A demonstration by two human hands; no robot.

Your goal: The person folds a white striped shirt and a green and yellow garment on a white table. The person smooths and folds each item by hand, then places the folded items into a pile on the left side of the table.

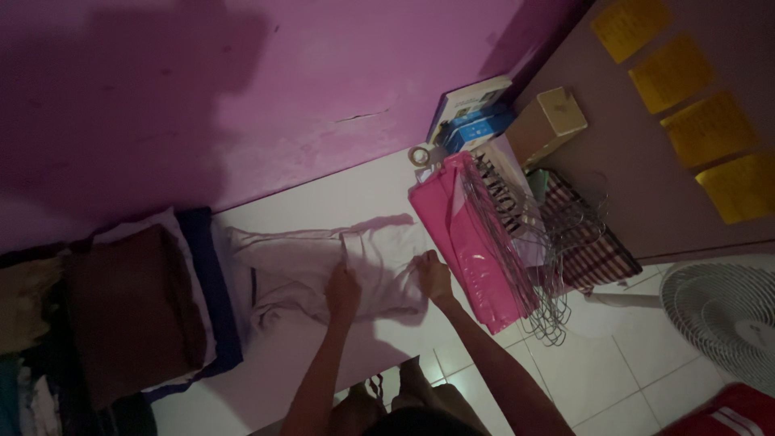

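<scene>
Two bare forearms rise from the bottom edge of the frame toward a white counter (pixel 339 194) set against a purple wall (pixel 242 81). Both hands press flat on a pale, whitish garment (pixel 323 262) spread across the middle of the counter. It looks like a pair of shorts or trousers, with its legs pointing toward the folded stack at the left.

The left hand (pixel 342 292) rests palm down on the garment's middle, fingers together and laid flat on the cloth rather than closed around it. The right hand (pixel 433 274) lies on the garment's right edge, just beside a pink plastic bag; its fingers are stretched out and held close together, pinning the fabric.

At the left end of the counter sits a pile of folded clothes, a dark brown piece (pixel 133 311) on top of white and navy layers (pixel 214 282). To the right of the garment the pink plastic bag (pixel 468 250) lies under a bundle of wire hangers (pixel 533 266), which spill over a checked cloth (pixel 593 250).

Behind them, near the wall, stand a blue and white box (pixel 472 113), a small tan carton (pixel 549 121) and a roll of tape (pixel 419 155). Four yellow sheets (pixel 686 97) are stuck on the brown surface at upper right.

A white fan (pixel 722 319) stands on the tiled floor (pixel 622 379) at the lower right, beside a red item with white stripes (pixel 726 416).
</scene>
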